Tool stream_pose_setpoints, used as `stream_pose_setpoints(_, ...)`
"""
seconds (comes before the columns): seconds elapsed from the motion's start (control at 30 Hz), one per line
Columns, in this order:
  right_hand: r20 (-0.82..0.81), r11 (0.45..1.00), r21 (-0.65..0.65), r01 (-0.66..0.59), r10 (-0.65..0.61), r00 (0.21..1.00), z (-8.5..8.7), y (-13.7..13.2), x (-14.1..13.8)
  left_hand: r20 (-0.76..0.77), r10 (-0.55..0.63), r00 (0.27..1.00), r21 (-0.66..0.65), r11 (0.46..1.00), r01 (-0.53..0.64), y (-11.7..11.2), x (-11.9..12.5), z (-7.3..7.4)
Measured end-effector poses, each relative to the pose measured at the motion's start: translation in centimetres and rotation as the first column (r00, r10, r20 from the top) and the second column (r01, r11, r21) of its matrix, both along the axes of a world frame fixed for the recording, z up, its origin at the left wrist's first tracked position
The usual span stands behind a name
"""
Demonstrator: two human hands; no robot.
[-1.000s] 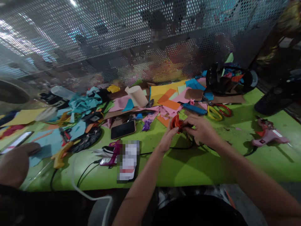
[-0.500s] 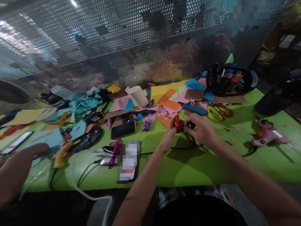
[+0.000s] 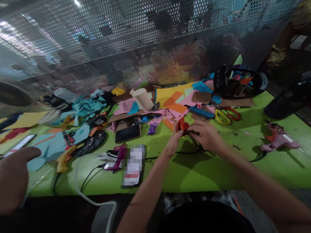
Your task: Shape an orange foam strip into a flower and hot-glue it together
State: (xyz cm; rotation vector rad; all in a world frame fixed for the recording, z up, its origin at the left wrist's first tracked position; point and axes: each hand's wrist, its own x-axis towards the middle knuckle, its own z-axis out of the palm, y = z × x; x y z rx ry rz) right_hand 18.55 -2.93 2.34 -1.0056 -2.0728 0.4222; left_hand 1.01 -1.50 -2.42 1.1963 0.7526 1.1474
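Note:
An orange paper flower [image 3: 182,125], its curled petals layered, is held between my two hands above the green table [image 3: 187,176]. My left hand [image 3: 174,139] is closed around its left side and underside. At its right side the fingers of my right hand [image 3: 205,132] are pinched against the flower; the fingertips partly hide its lower edge. Behind the flower lie orange paper pieces [image 3: 175,105] and pink paper scraps. A purple foil-like packet [image 3: 152,128] rests to the left of my hands.
Right of my hands are scissors [image 3: 223,117] with yellow and red handles and a pink glue gun [image 3: 279,142]. A black bin [image 3: 220,85] of scraps lies behind. On the left are a dark phone [image 3: 128,133], a yellow glue gun [image 3: 63,161] and another person's hand [image 3: 20,171].
My right fingers have closed in against the flower, which stays nearly in place. At the left, the other person's hand has shifted left and nearer.

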Motion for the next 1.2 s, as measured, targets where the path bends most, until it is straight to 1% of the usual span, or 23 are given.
stream_pose_setpoints(0.17,0.024,0.999,0.016,0.036,-0.036,0.999,0.0,-0.2,-0.3,-0.005,-0.001,1.0,-0.028,1.0,0.0,0.0,0.1,0.1)
stream_pose_setpoints(0.4,0.011,0.996,0.043,0.072,-0.072,0.997,-0.3,-0.2,-0.6,-0.071,0.008,0.997,-0.036,0.999,-0.011,-0.3,0.2,1.0)
stream_pose_setpoints(0.5,-0.032,0.997,0.056,0.045,-0.043,0.999,0.0,-0.2,-0.4,-0.051,0.025,0.998,-0.053,0.998,-0.027,-0.3,0.2,1.0)
stream_pose_setpoints(0.57,-0.06,0.999,0.043,0.01,-0.007,0.998,0.3,-0.3,-0.3,-0.041,0.038,0.998,-0.061,0.997,-0.041,-0.3,0.3,0.9)
stream_pose_setpoints(0.63,-0.062,1.0,0.017,-0.021,0.022,0.998,0.6,-0.3,-0.2,-0.047,0.044,0.998,-0.064,0.997,-0.047,-0.4,0.3,1.0)
stream_pose_setpoints(0.7,-0.046,1.0,0.005,-0.024,0.024,0.999,0.6,-0.3,-0.2,-0.065,0.052,0.997,-0.064,0.996,-0.056,-0.4,0.3,1.3)
stream_pose_setpoints(0.83,-0.044,0.999,0.011,0.049,-0.048,0.998,0.2,-0.4,-0.3,-0.116,0.055,0.992,-0.048,0.997,-0.061,-0.5,0.2,1.6)
stream_pose_setpoints(0.9,-0.054,0.996,0.005,0.09,-0.089,0.995,0.1,-0.4,-0.5,-0.11,0.049,0.993,-0.034,0.998,-0.053,-0.5,0.2,1.5)
stream_pose_setpoints(0.97,-0.056,0.994,0.007,0.105,-0.104,0.993,0.0,-0.4,-0.6,-0.085,0.043,0.995,-0.024,0.999,-0.045,-0.4,0.3,1.2)
stream_pose_setpoints(1.1,-0.038,0.996,0.059,0.065,-0.063,0.997,0.0,-0.5,-0.7,-0.034,0.036,0.999,-0.031,0.999,-0.037,-0.1,0.4,0.5)
stream_pose_setpoints(1.2,0.028,0.986,0.157,0.062,-0.067,0.997,-0.1,-0.5,-0.8,-0.021,0.026,0.999,-0.019,0.999,-0.026,-0.2,0.3,0.6)
